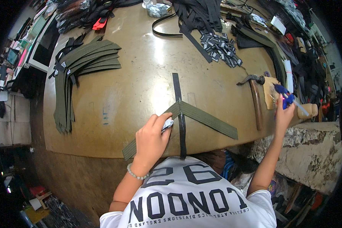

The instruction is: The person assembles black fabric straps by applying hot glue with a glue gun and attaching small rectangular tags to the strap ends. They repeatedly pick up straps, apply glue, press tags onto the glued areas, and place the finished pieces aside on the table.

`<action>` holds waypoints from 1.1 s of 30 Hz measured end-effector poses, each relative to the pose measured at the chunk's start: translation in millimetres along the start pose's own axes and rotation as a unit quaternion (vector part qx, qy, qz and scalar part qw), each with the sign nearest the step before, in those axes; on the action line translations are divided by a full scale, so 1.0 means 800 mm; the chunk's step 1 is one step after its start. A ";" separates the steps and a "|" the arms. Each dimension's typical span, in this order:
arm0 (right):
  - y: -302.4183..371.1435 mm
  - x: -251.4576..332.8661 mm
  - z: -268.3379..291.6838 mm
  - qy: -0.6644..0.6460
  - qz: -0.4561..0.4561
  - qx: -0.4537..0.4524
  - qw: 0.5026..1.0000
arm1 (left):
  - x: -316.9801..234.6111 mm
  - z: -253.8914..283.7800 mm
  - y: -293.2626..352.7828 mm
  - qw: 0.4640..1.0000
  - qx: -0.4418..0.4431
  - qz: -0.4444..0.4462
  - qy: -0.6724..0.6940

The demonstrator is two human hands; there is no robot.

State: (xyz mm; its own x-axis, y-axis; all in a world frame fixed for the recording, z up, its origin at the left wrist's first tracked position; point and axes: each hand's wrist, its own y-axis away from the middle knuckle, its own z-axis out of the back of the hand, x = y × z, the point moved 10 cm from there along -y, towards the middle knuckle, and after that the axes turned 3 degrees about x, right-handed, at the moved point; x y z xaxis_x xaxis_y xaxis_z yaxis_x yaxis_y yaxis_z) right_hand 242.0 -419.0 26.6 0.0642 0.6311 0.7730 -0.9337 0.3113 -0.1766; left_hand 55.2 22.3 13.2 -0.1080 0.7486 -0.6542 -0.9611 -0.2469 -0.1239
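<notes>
Head view: V-shaped olive strap (211, 120) lies on the worktop (140, 87), near side, between the hands. Point of the V faces far; legs splay near-left and near-right. Black strip (182, 133) crosses at the point, long axis running near-far, near end at the worktop edge.

Left hand (152, 133) is closer by a lot: over the left leg, just left of the strip, fingers closed on small pale tags (167, 125). Point of the V is far-right of it.

Right hand (284, 111) is well apart on the right, wrapped around what looks like a blue glue gun (285, 95). From there the V's point is straight left; hammer (257, 108) lies between, handle near-far. Can't tell if the gun is lifted.

Far left: olive bundle (76, 65). Far right: tag heap (221, 48).
</notes>
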 end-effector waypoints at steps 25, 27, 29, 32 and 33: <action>0.189 0.216 -0.193 0.045 0.274 0.470 0.838 | 0.001 -0.016 -0.008 0.996 -0.002 -0.044 -0.075; 0.195 0.212 -0.190 0.034 0.267 0.477 0.837 | 0.000 -0.016 -0.008 0.996 -0.006 -0.051 -0.066; 0.200 0.208 -0.186 0.025 0.255 0.486 0.835 | 0.000 -0.015 -0.007 0.996 -0.007 -0.054 -0.067; 0.214 0.192 -0.182 0.016 0.221 0.548 0.807 | -0.001 -0.015 -0.008 0.996 -0.001 -0.057 -0.073; 0.206 0.192 -0.171 -0.018 0.231 0.526 0.818 | -0.002 -0.016 -0.009 0.996 0.003 -0.062 -0.070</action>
State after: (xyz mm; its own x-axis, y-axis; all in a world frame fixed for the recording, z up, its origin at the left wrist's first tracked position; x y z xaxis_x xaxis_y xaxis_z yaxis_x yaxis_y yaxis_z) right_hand 146.0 -173.5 32.5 -0.3748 0.4818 0.7921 -0.6422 -0.7511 0.1530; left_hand 65.3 15.0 5.8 -0.0228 0.8516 -0.5237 -0.9708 -0.1440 -0.1918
